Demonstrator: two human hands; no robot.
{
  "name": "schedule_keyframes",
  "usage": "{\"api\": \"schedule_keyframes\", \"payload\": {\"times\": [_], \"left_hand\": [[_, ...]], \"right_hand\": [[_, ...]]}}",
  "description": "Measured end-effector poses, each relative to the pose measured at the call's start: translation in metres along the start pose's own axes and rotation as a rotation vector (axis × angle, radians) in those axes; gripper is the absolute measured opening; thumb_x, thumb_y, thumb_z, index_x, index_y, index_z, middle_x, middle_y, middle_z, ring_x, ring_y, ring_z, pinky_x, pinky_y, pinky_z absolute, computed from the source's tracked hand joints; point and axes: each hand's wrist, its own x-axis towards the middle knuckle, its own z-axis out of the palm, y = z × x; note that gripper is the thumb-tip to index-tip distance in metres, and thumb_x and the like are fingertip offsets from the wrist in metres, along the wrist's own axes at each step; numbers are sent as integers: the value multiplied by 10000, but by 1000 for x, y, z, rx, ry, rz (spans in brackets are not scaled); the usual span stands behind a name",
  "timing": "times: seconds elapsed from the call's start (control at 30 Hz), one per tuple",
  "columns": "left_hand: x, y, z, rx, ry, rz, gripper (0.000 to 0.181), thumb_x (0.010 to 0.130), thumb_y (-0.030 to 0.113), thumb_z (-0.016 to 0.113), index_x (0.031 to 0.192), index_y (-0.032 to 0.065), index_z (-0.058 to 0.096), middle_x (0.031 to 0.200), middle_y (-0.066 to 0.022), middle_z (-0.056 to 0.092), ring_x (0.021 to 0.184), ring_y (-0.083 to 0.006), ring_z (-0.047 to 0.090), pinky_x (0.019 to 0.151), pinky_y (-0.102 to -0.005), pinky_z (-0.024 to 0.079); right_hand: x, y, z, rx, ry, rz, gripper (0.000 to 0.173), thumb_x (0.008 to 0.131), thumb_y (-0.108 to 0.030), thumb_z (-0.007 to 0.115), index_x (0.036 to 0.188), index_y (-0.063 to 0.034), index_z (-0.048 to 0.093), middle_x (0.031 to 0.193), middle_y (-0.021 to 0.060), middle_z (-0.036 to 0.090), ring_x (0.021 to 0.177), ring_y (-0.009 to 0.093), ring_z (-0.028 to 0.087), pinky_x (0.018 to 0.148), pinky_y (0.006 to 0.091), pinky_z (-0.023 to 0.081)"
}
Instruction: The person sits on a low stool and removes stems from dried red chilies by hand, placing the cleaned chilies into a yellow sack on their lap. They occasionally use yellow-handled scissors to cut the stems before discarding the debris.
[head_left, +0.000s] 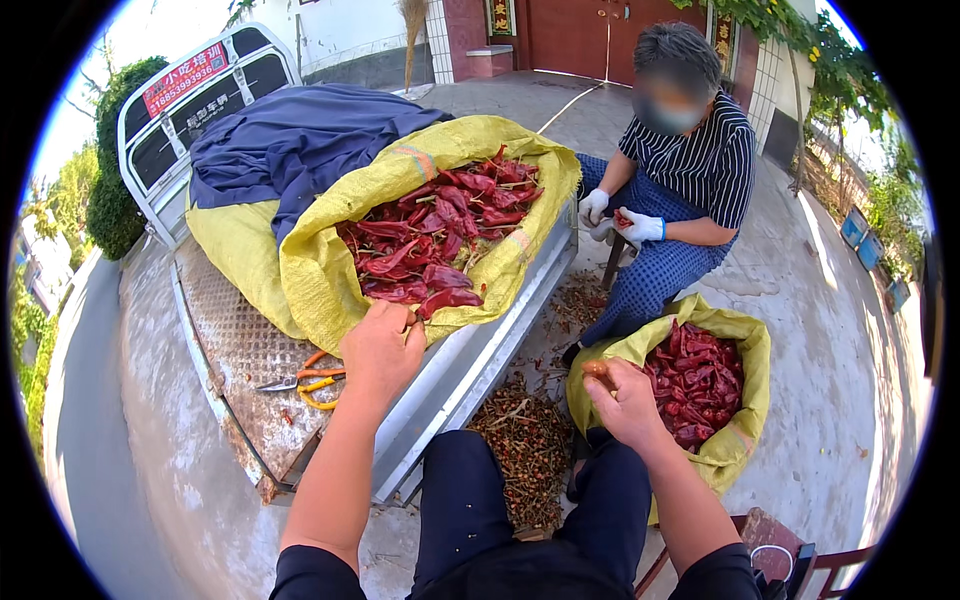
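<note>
My left hand (384, 349) is at the near rim of an open yellow woven sack (319, 262), its thumb and forefinger closed on the stem end of a dried red chili pepper (450, 299). More dried red chilies (450, 225) with stems fill this sack, which lies on a truck bed. Over the left side of a second yellow woven sack (754, 375) is my right hand (621, 394), fingers curled; whether it holds something small cannot be told. Dark red chilies (694, 382) lie in that sack. Scissors (307, 381) with orange and yellow handles rest on the truck bed left of my left forearm.
A co-worker (675, 150) in white gloves sits opposite, handling a chili. The metal side wall (480, 367) of the truck bed runs between us. Chili stems (525, 442) lie heaped on the ground between my legs. Dark blue cloth (300, 142) covers sacks; a wooden chair (772, 532) stands lower right.
</note>
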Motion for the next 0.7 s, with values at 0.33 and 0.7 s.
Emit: {"api": "schedule_keyframes", "payload": {"times": [0.33,0.7], "left_hand": [[-73,80,-21,-404,-352,217,120,795,154,740,832,60,674,813,-108,671,704,-340,676,620,-436,532],[-77,63,-2,-731,-696,327,140,915,141,663,856,23,617,765,-164,625,732,-387,635,645,-446,501]], "right_hand": [[26,-75,19,-82,-501,-347,372,869,-155,779,1193,-39,638,1121,157,668,1077,368,656,902,462,524],[9,-74,12,96,-614,-293,214,905,-137,740,984,-2,593,950,196,635,930,429,647,799,493,516]]}}
